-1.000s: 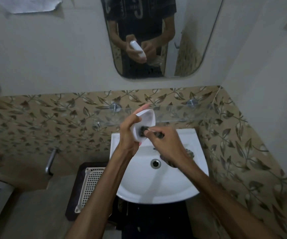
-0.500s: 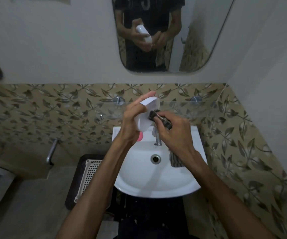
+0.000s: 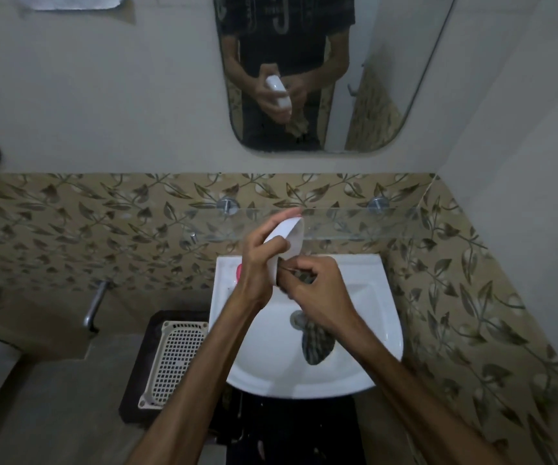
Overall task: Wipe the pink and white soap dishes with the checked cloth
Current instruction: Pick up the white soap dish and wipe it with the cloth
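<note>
My left hand (image 3: 257, 266) holds the white soap dish (image 3: 289, 239) tilted on edge above the back of the sink. My right hand (image 3: 317, 293) grips the checked cloth (image 3: 316, 344) and presses part of it against the dish's lower end. The cloth's loose tail hangs under my right wrist over the basin. A sliver of the pink soap dish (image 3: 238, 272) shows on the sink's back left rim, mostly hidden behind my left hand.
The white sink (image 3: 364, 364) is below my hands, with a glass shelf (image 3: 354, 223) just behind them and a mirror (image 3: 321, 72) above. A white perforated basket (image 3: 176, 360) lies on a dark stand to the left. A tiled wall closes the right side.
My right hand with the cloth has slid from the dish's upper inside down to its lower end. The cloth's tail now hangs lower over the drain.
</note>
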